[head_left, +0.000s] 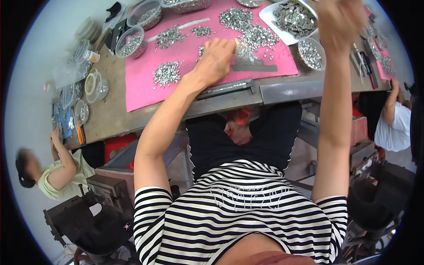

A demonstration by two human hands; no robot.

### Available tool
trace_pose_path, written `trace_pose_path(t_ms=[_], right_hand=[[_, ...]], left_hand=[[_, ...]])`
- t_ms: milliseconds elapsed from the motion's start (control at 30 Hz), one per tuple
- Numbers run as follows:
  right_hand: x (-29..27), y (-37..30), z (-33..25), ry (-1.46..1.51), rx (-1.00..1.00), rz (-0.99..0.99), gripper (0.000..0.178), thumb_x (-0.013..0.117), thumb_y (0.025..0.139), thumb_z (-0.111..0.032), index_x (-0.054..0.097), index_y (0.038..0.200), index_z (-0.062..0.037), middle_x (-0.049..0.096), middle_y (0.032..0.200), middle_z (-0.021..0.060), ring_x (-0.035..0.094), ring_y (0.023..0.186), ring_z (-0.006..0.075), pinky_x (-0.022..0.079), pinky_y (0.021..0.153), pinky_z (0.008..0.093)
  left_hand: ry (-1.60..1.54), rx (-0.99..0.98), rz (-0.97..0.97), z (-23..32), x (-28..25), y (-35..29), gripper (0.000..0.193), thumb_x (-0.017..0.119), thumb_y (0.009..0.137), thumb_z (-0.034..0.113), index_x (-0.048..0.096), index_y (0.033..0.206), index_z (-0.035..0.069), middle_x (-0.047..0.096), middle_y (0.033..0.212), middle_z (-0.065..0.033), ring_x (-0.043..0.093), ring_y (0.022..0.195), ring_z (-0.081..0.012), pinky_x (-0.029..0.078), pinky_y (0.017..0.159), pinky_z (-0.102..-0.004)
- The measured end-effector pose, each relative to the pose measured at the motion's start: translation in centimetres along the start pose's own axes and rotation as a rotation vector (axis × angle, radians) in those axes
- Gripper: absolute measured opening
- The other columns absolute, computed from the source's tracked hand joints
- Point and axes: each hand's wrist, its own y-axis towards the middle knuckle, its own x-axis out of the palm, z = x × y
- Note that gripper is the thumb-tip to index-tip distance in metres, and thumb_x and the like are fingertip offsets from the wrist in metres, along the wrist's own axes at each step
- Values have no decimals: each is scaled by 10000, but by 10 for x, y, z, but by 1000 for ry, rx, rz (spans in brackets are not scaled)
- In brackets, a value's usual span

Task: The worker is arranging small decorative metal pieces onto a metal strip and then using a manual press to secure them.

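Over the pink mat [139, 95], my left hand [215, 58] is closed with its fingers curled down beside a pile of small shiny metal parts [256, 37]. What its fingertips hold, if anything, is hidden. At the upper right, my right hand [340, 26] is raised and smeared by motion; its fingers cannot be made out. It is nearest to a white tray [267, 18] heaped with metal pieces. Just below my left hand, a narrow metal fixture [227, 89] holding a row of small parts lies along the bench's front edge. A flat grey strip [260, 68] rests on the mat.
More loose metal parts [167, 73] lie heaped on the mat. Clear tubs [131, 43] of parts stand at the left, another tub [311, 54] at the right. Beyond it are slim hand tools [367, 66]. Co-workers sit at the left [62, 170] and right [393, 126].
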Motion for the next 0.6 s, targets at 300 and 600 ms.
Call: trace_pose_path(t_ms=[300,600], right_hand=[[38,-137,32,-31,244,-689,128,681,916,-121,718,1012,-43,683,935,110,678,835,253,527,746,356],[33,-183,9,93,281,-844,108,680,902,-66,718,1000,-42,628,924,112,636,888,293,515,766,388]], left_hand=[[-160,-231,358,14,-21,-52,122,657,912,43,653,1028,6,674,941,-133,610,851,-295,498,769,-382],[-472,-461,437,46,-13,-72,111,719,893,66,661,962,2,708,902,-133,696,794,-265,547,737,-361]])
